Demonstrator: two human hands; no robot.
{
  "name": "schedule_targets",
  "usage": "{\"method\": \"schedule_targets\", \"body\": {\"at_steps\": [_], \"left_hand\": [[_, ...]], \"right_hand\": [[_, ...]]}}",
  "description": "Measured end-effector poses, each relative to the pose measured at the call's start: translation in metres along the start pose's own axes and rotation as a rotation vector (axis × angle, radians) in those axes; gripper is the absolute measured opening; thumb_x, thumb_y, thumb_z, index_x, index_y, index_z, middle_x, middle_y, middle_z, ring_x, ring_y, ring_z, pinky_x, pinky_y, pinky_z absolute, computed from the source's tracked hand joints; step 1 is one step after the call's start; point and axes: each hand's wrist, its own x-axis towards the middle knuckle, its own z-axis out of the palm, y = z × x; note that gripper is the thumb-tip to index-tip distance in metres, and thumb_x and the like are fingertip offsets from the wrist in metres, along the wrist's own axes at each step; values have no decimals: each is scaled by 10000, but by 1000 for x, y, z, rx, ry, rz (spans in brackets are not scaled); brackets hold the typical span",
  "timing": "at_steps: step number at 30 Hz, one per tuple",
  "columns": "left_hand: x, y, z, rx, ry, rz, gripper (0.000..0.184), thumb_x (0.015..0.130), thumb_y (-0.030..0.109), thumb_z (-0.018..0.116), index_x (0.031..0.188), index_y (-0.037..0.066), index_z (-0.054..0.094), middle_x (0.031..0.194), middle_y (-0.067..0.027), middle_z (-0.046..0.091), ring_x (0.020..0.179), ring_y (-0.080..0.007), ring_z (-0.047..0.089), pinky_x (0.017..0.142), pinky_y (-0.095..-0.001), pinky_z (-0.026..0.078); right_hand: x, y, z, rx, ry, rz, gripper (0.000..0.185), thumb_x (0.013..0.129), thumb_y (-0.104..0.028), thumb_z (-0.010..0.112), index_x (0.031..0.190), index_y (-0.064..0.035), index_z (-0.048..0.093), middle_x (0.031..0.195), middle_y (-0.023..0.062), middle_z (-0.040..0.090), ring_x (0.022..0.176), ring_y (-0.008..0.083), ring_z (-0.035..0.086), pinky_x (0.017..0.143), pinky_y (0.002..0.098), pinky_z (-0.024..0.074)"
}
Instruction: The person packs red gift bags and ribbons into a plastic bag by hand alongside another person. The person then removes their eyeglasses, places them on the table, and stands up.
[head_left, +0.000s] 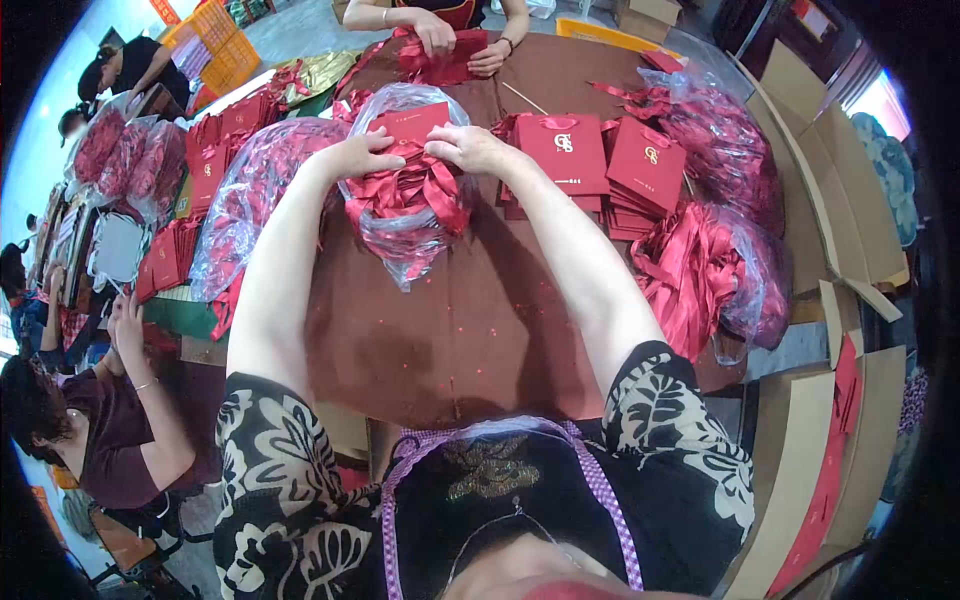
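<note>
A clear plastic bag [405, 262] lies on the brown-covered table in front of me, filled with small red gift bags [412, 122] and their glossy red ribbons [410, 195]. My left hand [362, 157] is closed on the left side of the gift bags. From the right, my right hand [468, 149] grips the same bundle, its fingertips close to those of the left. Parts of the fingers are hidden against the bags. Just right of my right hand lie stacks of red gift bags [562, 155] with gold lettering.
Ribbon-filled plastic bags [270, 175] lie to the left and more [720, 140] to the right. Across the brown table [450, 340], a person's hands [440, 35] handle red material. Cardboard boxes [840, 190] stand at the right. Another person [130, 420] sits at the left.
</note>
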Motion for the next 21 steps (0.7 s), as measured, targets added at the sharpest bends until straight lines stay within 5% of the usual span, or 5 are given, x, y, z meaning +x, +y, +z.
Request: {"method": "schedule_targets", "body": {"at_steps": [6,21], "left_hand": [[3,-3,0,29,-21,27,799,736,561,565,1285,18,361,1396,-207,185,1303,-298,182,1057,-353,171],[2,-2,1,-13,-1,-1,743,746,477,603,1287,27,362,1409,-171,179,1297,-269,208,1046,-331,190]], "right_hand": [[-1,-3,-2,5,-23,27,456,858,-429,456,1153,-87,518,1201,162,493,1201,306,381,969,373,329],[-1,-2,-1,5,-8,-11,457,860,-429,447,1140,-77,523,1192,169,496,1193,319,386,966,379,329]]}}
